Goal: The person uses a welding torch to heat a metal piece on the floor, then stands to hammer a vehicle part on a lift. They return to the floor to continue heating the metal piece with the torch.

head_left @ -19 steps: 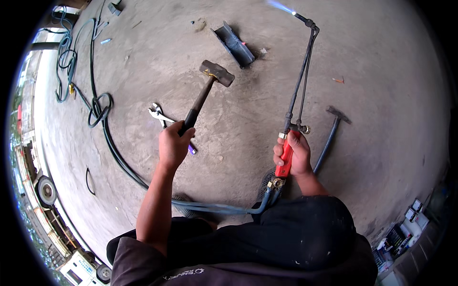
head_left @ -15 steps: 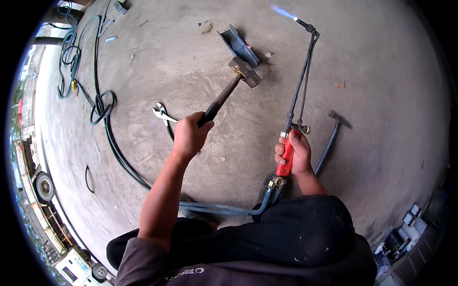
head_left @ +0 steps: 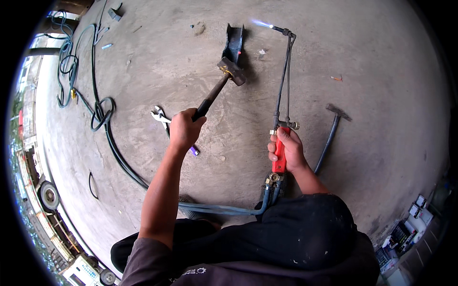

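My left hand [head_left: 185,129] is closed round the dark handle of a sledgehammer [head_left: 232,71]. Its heavy head is at the near end of a dark steel channel piece [head_left: 234,42] on the floor and covers part of it; whether they touch I cannot tell. In my right hand [head_left: 290,150] is a gas cutting torch [head_left: 279,153], gripped by its red handle. Its long tubes rise away from me, and the lit tip throws a bluish flame leftward, to the right of the channel. Two blue-grey hoses [head_left: 222,208] run from the torch's base across my legs.
Pliers [head_left: 161,116] and a purple lighter [head_left: 194,151] lie near my left hand. A second hammer [head_left: 329,143] rests on the concrete at right. Dark hoses [head_left: 114,143] loop along the left side. A truck [head_left: 81,271] stands beyond at lower left.
The channel piece has turned, its far end now pointing nearly straight away. The hammer head has shifted slightly left and nearer. The torch and its flame have moved left, toward the channel.
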`<state>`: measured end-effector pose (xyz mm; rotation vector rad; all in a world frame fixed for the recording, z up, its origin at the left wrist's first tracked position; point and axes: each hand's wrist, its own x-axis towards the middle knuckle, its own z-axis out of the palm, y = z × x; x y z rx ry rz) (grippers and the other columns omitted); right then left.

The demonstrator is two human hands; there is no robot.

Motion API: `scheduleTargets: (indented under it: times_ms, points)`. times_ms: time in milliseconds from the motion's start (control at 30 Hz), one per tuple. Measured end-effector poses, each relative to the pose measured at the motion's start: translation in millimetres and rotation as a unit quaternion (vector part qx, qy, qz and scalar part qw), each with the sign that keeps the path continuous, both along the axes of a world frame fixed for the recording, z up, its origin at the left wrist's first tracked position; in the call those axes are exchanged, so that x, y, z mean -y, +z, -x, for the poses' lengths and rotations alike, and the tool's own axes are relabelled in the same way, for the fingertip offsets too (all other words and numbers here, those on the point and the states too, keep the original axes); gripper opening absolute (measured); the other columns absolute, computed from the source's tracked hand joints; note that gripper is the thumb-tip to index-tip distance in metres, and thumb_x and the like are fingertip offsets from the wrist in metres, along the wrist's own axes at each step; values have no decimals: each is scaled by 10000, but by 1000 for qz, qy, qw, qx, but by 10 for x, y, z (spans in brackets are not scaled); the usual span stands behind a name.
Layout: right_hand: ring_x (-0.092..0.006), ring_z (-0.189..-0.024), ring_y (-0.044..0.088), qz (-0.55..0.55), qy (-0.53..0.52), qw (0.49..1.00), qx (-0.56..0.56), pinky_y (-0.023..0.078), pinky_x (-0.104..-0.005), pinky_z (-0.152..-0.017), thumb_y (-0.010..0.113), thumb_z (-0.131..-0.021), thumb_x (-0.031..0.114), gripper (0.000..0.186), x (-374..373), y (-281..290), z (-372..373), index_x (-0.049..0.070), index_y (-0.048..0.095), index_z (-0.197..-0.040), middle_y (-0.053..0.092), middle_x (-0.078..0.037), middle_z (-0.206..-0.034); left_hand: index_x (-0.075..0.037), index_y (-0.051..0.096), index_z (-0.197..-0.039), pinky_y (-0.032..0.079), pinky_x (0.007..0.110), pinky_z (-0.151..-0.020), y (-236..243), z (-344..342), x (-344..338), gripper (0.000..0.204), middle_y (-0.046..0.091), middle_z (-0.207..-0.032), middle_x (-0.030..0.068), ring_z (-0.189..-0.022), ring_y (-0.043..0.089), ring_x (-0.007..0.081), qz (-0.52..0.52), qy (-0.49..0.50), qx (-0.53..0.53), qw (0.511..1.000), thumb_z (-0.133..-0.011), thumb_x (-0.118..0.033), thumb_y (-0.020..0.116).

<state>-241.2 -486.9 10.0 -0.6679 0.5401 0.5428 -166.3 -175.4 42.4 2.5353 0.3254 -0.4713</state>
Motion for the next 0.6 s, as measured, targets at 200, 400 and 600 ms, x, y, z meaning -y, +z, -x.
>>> scheduleTargets:
  times_ms: [200, 400, 600]
  points:
    - [-154, -655, 560, -9, 25, 1000, 6, 462, -321, -494, 594, -1032, 307, 234, -118, -45, -45, 92, 509, -994, 521, -31, -885, 17, 726, -973, 490, 389, -595, 46, 140, 41, 278, 660, -677, 158, -595, 646, 259, 34, 2, 9, 999, -847, -229, 764]
    - [-142, -650, 553, 7, 8, 1000, -4, 461, -314, -497, 592, -1034, 309, 239, -90, -38, -29, 93, 515, -969, 514, -29, -864, 46, 700, -978, 421, 267, -402, -231, 774, 246, 225, 598, -659, 15, -485, 555, 86, 182, 181, -51, 965, -923, -172, 710]
    - [-169, -672, 579, -32, 29, 999, 30, 471, -320, -482, 580, -1036, 305, 235, -51, -186, -4, 75, 536, -1024, 549, -49, -919, 44, 712, -1052, 448, 285, -481, -374, 995, 232, 260, 604, -663, 26, -522, 561, 90, 149, 93, 21, 984, -912, -175, 728]
